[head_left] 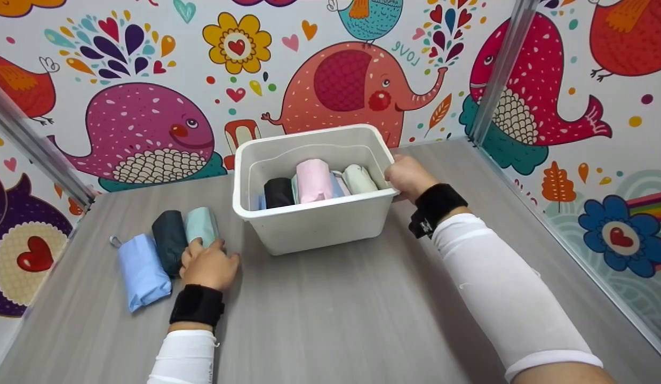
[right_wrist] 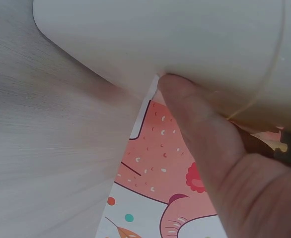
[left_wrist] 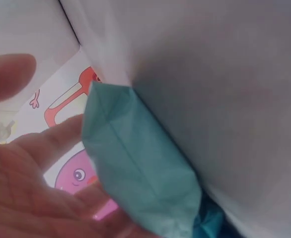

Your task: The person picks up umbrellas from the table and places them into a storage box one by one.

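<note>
My left hand [head_left: 210, 266] lies against the near end of a mint-green rolled fabric bundle [head_left: 201, 224] on the table. In the left wrist view its fingers [left_wrist: 51, 141] are extended along the bundle's side, with the thumb held apart. To the left of it lie a dark green rolled bundle [head_left: 169, 240] and a light-blue one [head_left: 142, 272] with a small loop. My right hand [head_left: 410, 176] grips the right end of a white plastic bin [head_left: 319, 226] at its rim. Inside the bin are a black bundle [head_left: 279, 192], a pink one [head_left: 314, 180], a pale grey-green one [head_left: 359, 179] and others partly hidden.
The grey wood-grain table [head_left: 330, 314] carries the bin and the loose bundles. Panels printed with cartoon animals [head_left: 346, 90] stand at the back and both sides, joined by metal corner posts [head_left: 501, 74]. The bin stands near the back panel.
</note>
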Demonstrator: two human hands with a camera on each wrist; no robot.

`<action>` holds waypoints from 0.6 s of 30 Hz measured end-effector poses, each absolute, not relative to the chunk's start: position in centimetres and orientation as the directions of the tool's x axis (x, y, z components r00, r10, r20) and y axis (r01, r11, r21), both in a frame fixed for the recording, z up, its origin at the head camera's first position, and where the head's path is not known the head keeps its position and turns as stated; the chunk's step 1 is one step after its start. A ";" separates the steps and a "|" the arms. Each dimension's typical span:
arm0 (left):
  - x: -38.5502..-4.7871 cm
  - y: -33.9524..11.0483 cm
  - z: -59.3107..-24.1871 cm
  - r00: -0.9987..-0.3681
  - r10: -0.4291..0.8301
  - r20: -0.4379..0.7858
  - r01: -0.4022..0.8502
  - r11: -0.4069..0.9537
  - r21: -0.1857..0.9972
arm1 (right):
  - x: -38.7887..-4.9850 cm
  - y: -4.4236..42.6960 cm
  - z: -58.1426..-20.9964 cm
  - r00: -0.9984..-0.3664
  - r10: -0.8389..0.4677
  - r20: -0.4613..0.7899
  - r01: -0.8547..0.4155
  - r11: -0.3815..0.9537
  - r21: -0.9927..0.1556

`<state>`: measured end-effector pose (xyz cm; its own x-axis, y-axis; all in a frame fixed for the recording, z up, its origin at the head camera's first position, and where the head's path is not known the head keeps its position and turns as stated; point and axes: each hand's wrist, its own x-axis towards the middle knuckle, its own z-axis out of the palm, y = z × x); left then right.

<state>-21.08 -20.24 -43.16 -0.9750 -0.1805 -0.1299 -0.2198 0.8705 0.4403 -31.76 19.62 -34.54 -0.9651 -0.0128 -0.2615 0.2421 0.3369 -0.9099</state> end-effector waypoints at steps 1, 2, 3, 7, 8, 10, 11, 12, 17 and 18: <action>-21.1 -20.3 -43.2 -0.975 -0.178 -0.131 -0.218 0.874 0.434 | -31.7 19.6 -34.5 -0.965 -0.013 -0.261 0.241 0.338 -0.910; -21.0 -20.3 -43.2 -0.975 -0.177 -0.132 -0.217 0.878 0.426 | -31.7 19.6 -34.5 -0.965 -0.015 -0.262 0.242 0.336 -0.910; -21.0 -20.3 -43.1 -0.976 -0.175 -0.132 -0.215 0.882 0.420 | -31.7 19.6 -34.5 -0.965 -0.017 -0.263 0.243 0.336 -0.910; -21.1 -20.3 -43.1 -0.976 -0.166 -0.138 -0.209 0.891 0.403 | -31.7 19.7 -34.4 -0.964 -0.020 -0.265 0.243 0.337 -0.910; -21.1 -20.3 -43.1 -0.976 -0.165 -0.140 -0.208 0.892 0.402 | -31.7 19.7 -34.4 -0.964 -0.022 -0.266 0.243 0.337 -0.910; -21.1 -20.3 -43.1 -0.976 -0.162 -0.143 -0.207 0.893 0.401 | -31.8 19.7 -34.4 -0.964 -0.021 -0.265 0.243 0.339 -0.909; -21.1 -20.3 -43.0 -0.976 -0.161 -0.143 -0.206 0.893 0.401 | -31.8 19.7 -34.4 -0.964 -0.020 -0.265 0.242 0.340 -0.909; -21.1 -20.3 -43.1 -0.977 -0.161 -0.143 -0.206 0.893 0.401 | -31.8 19.7 -34.4 -0.964 -0.020 -0.265 0.242 0.341 -0.908; -20.9 -20.1 -43.1 -0.978 -0.158 -0.138 -0.201 0.895 0.398 | -31.8 19.8 -34.4 -0.965 -0.020 -0.263 0.241 0.339 -0.909; -20.9 -20.1 -43.1 -0.978 -0.157 -0.137 -0.200 0.896 0.396 | -31.9 19.8 -34.5 -0.965 -0.020 -0.263 0.241 0.339 -0.909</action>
